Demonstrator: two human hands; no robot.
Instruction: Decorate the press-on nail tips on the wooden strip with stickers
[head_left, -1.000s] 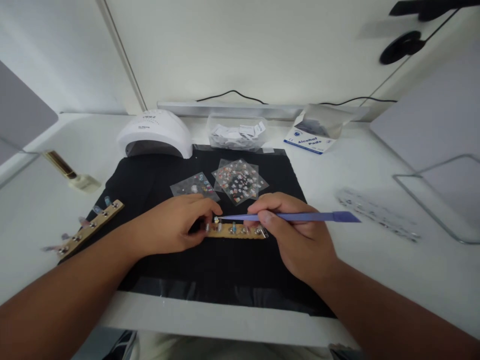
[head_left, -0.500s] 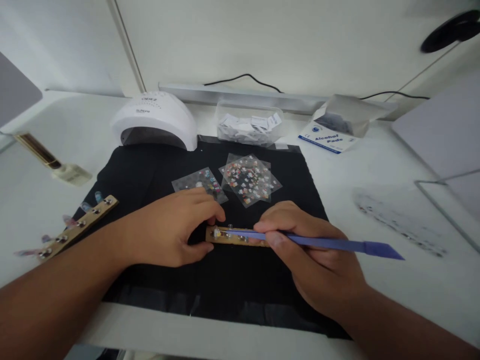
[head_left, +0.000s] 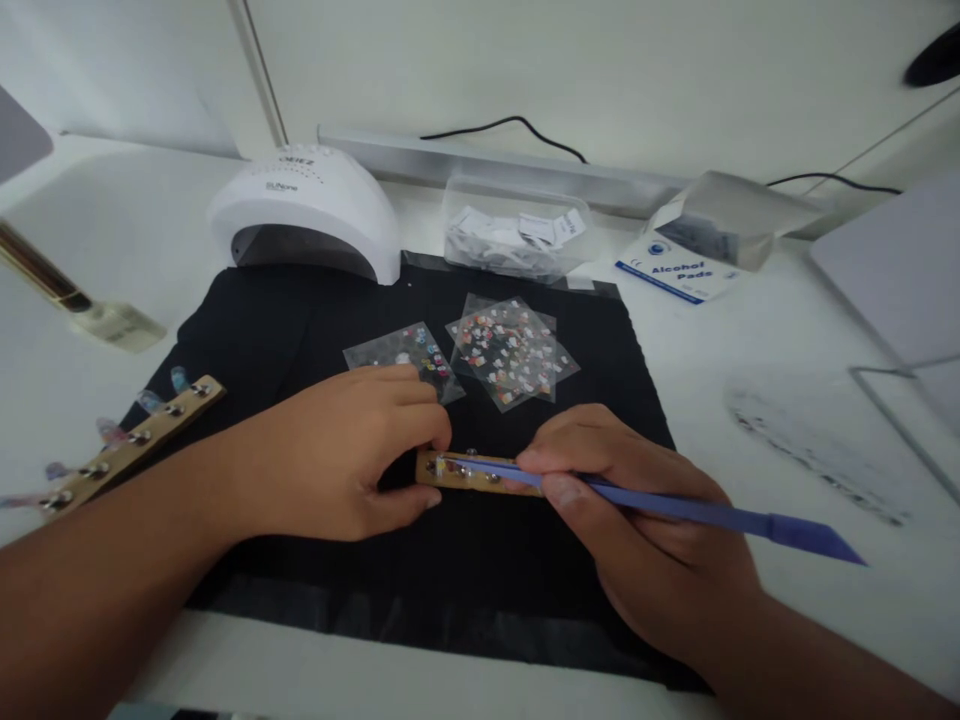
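A small wooden nail-tip stand (head_left: 480, 486) lies across the black mat, with metal holders and clear nail tips along it. My left hand (head_left: 367, 450) grips its left end, the thumb below and the curled index finger above. Pinched in my right hand (head_left: 637, 530) is a pair of purple tweezers (head_left: 675, 503). Their tip reaches over the stand's left part, beside a small yellowish spot on a nail tip; whether it touches is too small to tell. Part of the stand's right end is behind my right fingers.
Sticker sheets (head_left: 514, 350) lie on the black mat (head_left: 315, 590). Behind stand a white nail lamp (head_left: 307, 205), a clear tub (head_left: 517, 235) of packets and an alcohol pads box (head_left: 690, 265). At left are a second stand (head_left: 142, 435) with nail tips and a polish bottle (head_left: 116, 325).
The camera view has shifted and tilted slightly. Both hands keep their holds, and the tweezers stay over the left part of the stand, their back end slanting a little lower.
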